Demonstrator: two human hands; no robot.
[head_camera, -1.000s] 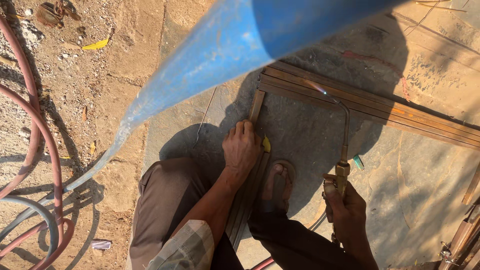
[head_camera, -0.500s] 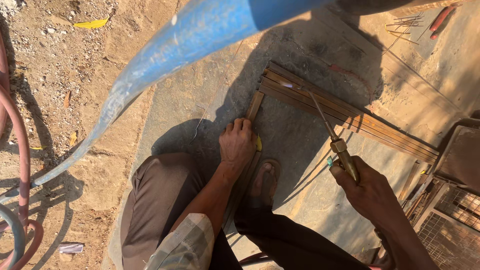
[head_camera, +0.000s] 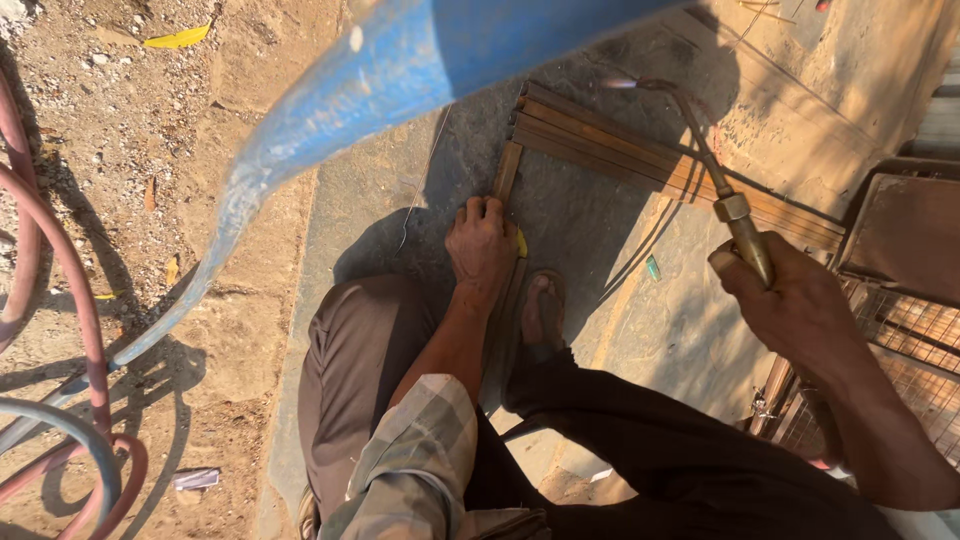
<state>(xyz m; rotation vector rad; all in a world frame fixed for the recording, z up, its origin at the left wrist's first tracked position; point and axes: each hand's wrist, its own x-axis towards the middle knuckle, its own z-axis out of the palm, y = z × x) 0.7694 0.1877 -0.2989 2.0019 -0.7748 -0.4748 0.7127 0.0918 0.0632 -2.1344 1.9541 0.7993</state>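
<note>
So over at 9 o'clock the red hoses (head_camera: 75, 300) curl in the dirt; the blue pipe (head_camera: 330, 110) cuts across from 12 down to 8; dead centre the left hand (head_camera: 482, 245) is pressed flat, fingers spread, on the upright strip of the metal frame (head_camera: 600, 140), same spot as a second ago; what changed is the right hand (head_camera: 790, 300), now up at 3 o'clock, fist closed round the brass torch (head_camera: 735, 215); its lit tip has swung up to the frame's top bars at 1 o'clock, so heat looks about to land there.

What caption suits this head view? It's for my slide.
Left hand presses a metal strip to the slab; right hand holds a lit torch.
</note>
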